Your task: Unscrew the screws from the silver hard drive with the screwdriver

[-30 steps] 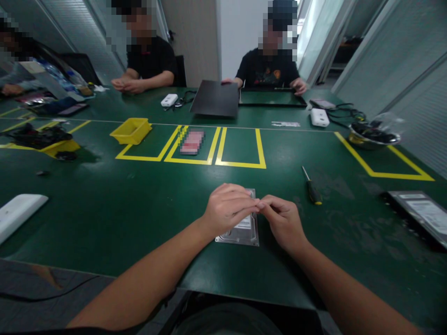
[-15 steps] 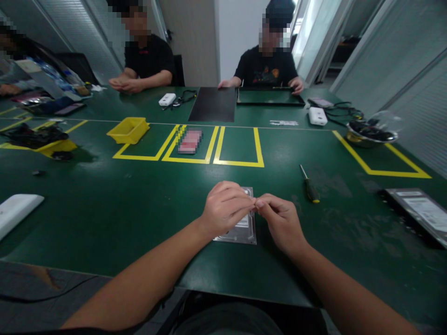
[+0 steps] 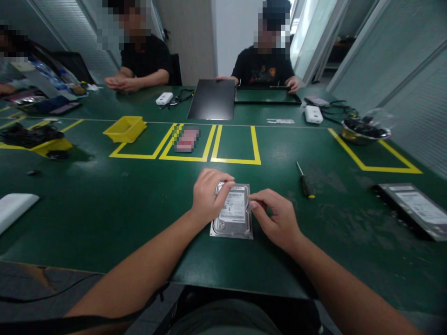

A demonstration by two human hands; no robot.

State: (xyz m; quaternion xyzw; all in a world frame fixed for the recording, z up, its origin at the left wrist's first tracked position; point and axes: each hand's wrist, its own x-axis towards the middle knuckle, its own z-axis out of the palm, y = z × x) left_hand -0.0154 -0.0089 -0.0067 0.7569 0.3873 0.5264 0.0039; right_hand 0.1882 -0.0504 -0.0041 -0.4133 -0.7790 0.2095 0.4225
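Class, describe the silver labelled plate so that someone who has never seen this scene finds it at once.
Start at the near side of the green table, around its middle. Between the person's left hand and right hand lies the silver labelled plate. Unlike the labelled metal unit at far right, it has a hand on either side.

Left hand (image 3: 208,195): mine, arched, fingers (image 3: 217,176) bent rightward.
Right hand (image 3: 277,217): mine, thumb (image 3: 261,216) and forefinger (image 3: 261,196) drawn close.
Forearms (image 3: 139,263): bare, angling inward.
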